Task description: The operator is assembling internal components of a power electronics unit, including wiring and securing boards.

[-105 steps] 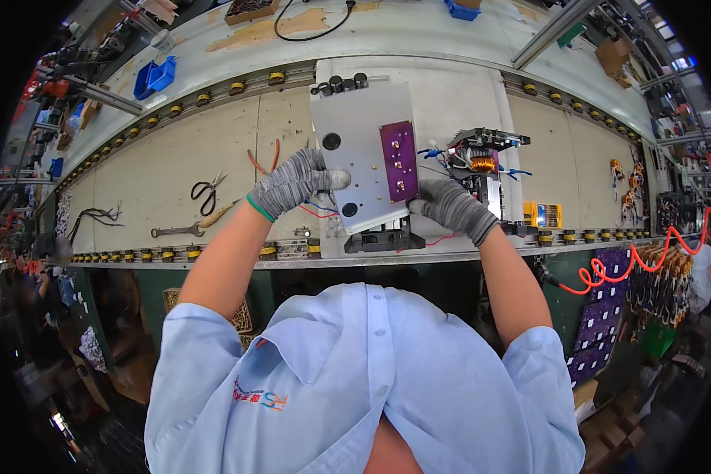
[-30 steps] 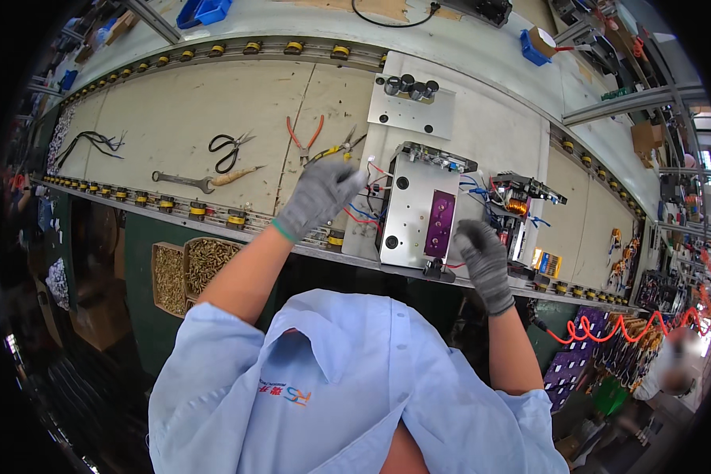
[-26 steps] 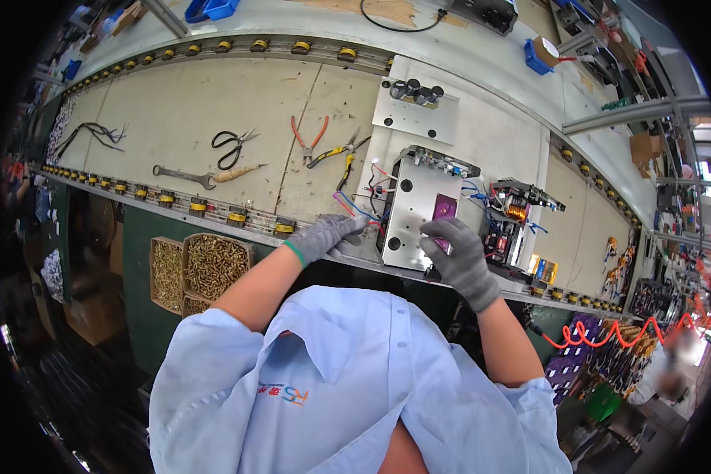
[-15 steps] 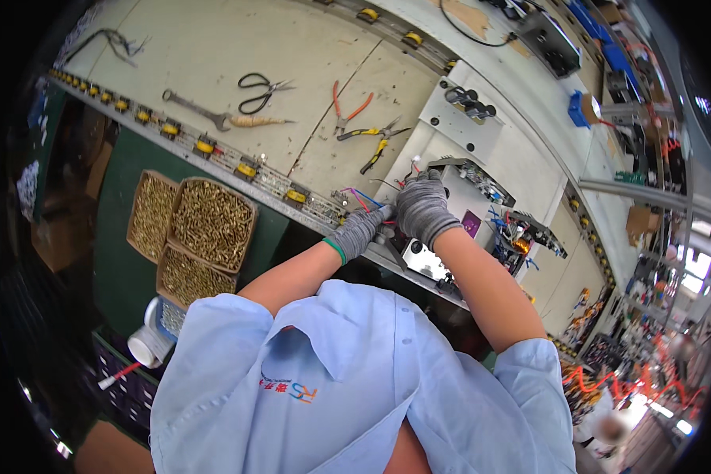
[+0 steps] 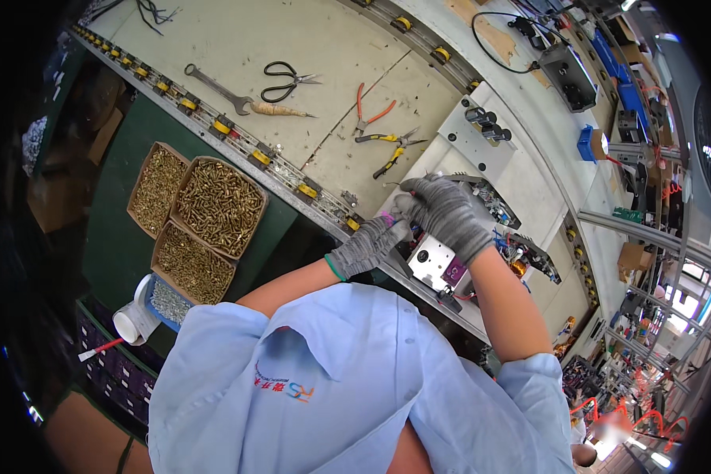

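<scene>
Both my hands wear grey knitted gloves and meet over the near edge of an open metal chassis [image 5: 433, 265]. My left hand [image 5: 367, 249], with a green cuff, is closed on thin coloured wires [image 5: 388, 219]; a pinkish bit shows at its fingertips. Just to the right and farther off, my right hand [image 5: 450, 217] has its fingers curled in a pinch, their tips close to the left ones. What it pinches is mostly hidden. A thin wire end [image 5: 392, 184] sticks out past those fingertips. A circuit board [image 5: 494, 207] lies beside the right hand, partly covered by it.
Orange-handled pliers [image 5: 375, 110], yellow-black pliers [image 5: 391, 150], black scissors [image 5: 288, 81], a wrench [image 5: 217, 88] and a wooden-handled awl [image 5: 280, 109] lie on the bench. Boxes of brass screws [image 5: 220, 207] stand at left. A roller rail [image 5: 261, 156] runs along the bench edge.
The right hand has shifted right and turned, its fingers now more pinched. The left hand has lifted slightly rightward. Red and blue wires seen before are now mostly covered. The whole view has shifted a little.
</scene>
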The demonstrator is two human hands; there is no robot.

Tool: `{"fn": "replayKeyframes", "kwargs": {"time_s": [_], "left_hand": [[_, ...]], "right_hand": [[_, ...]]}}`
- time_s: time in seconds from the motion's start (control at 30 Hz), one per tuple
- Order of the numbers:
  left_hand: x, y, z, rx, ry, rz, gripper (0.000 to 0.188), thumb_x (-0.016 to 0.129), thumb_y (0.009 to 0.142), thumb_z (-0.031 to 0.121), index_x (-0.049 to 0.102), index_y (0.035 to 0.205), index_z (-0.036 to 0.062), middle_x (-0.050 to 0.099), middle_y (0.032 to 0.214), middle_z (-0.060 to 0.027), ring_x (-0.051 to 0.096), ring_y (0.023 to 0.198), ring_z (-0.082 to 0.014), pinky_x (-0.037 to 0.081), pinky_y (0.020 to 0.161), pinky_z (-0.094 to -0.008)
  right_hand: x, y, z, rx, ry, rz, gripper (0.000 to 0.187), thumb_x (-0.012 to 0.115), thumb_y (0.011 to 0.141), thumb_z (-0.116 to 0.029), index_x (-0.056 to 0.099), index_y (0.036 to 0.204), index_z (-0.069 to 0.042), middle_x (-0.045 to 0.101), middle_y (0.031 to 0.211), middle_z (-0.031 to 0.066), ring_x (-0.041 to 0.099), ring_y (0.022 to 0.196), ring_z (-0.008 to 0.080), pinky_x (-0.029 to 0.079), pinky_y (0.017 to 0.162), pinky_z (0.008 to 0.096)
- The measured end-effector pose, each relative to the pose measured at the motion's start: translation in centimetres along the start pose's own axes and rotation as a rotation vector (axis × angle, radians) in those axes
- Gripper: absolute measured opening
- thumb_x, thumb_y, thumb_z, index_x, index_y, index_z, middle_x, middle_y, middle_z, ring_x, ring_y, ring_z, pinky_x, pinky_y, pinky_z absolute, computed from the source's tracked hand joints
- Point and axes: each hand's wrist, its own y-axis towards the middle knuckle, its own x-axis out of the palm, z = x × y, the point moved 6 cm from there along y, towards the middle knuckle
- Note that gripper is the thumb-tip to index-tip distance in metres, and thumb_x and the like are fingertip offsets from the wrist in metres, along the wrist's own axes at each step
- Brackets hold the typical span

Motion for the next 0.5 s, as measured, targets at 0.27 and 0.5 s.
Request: {"fn": "replayKeyframes", "kwargs": {"time_s": [0.27,0.5], "left_hand": [[0.9,2.9,4.2,-0.142,-0.085,-0.288,0.038,0.05,0.102,0.025,0.054,0.129,-0.002,0.066,0.108,-0.0098,0.062,0.099,-0.0205,0.048,0.094,-0.0315],[0.5,2.7,4.1,-0.192,0.255,-0.379,0.033,0.057,0.1,0.022,0.063,0.121,-0.0024,0.071,0.106,-0.0122,0.063,0.101,-0.0185,0.048,0.096,-0.0331]], "right_hand": [[4.0,-3.4,1.4,0.012,0.0,-0.067,0.021,0.059,0.091,-0.028,0.067,0.094,-0.009,0.064,0.083,0.0145,0.065,0.083,0.0332,0.051,0.075,0.046],[3.6,-8.4,1.2,0.175,0.378,0.223,0.025,0.058,0.095,-0.027,0.067,0.105,-0.007,0.067,0.09,0.0172,0.066,0.085,0.036,0.053,0.075,0.0451]]}}
